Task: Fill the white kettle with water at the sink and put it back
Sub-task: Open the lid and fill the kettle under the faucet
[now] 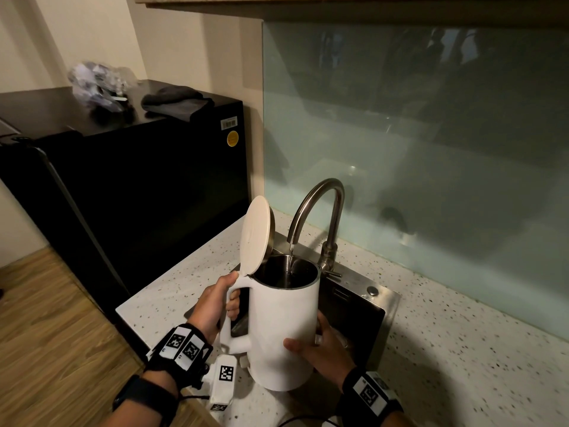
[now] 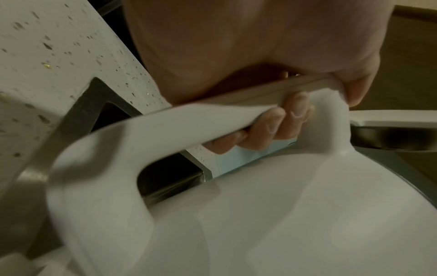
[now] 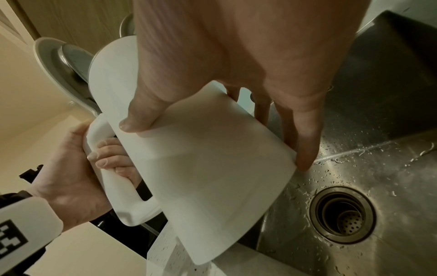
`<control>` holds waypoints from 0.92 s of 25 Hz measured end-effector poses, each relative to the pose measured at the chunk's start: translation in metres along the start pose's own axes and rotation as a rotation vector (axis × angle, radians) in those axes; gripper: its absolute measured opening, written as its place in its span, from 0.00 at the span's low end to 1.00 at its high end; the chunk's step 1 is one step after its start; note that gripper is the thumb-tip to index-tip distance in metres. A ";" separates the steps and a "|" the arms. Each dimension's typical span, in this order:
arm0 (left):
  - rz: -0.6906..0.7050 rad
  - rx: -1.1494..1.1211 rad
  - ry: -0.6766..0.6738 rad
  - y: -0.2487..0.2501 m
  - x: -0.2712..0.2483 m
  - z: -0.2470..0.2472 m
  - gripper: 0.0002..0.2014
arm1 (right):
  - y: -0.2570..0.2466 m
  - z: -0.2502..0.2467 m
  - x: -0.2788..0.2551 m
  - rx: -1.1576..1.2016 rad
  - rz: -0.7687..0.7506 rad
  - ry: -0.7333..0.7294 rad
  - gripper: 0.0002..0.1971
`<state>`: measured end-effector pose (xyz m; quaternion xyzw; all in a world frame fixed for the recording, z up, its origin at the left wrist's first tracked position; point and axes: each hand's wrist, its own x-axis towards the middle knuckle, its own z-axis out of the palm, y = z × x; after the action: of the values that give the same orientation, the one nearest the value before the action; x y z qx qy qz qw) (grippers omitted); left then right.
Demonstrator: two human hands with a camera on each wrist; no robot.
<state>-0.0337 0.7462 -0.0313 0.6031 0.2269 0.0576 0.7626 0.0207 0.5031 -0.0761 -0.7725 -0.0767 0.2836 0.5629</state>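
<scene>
The white kettle (image 1: 283, 318) is held tilted over the sink (image 1: 391, 298), with its lid (image 1: 257, 235) flipped up. A thin stream of water (image 1: 291, 257) runs from the curved steel tap (image 1: 320, 204) into its open mouth. My left hand (image 1: 212, 303) grips the handle (image 2: 165, 127), fingers (image 2: 274, 125) wrapped through it and thumb on top. My right hand (image 1: 320, 346) clasps the lower body of the kettle (image 3: 212, 168), thumb (image 3: 134, 119) on the near side and fingers (image 3: 305, 149) down the far side. The water level inside is hidden.
The steel basin (image 3: 378, 130) is wet, with a drain (image 3: 343, 214) below the kettle. Speckled countertop (image 1: 462, 349) spreads right, under a glass backsplash (image 1: 431, 149). A black fridge (image 1: 138, 195) stands left, with a plastic bag (image 1: 98, 84) and dark cloth (image 1: 175, 101) on top.
</scene>
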 end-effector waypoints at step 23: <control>-0.018 0.003 0.015 0.001 0.001 0.001 0.22 | -0.001 -0.003 -0.001 -0.004 -0.006 -0.004 0.61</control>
<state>-0.0318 0.7457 -0.0307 0.6019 0.2380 0.0550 0.7603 0.0215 0.5009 -0.0747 -0.7730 -0.0808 0.2831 0.5619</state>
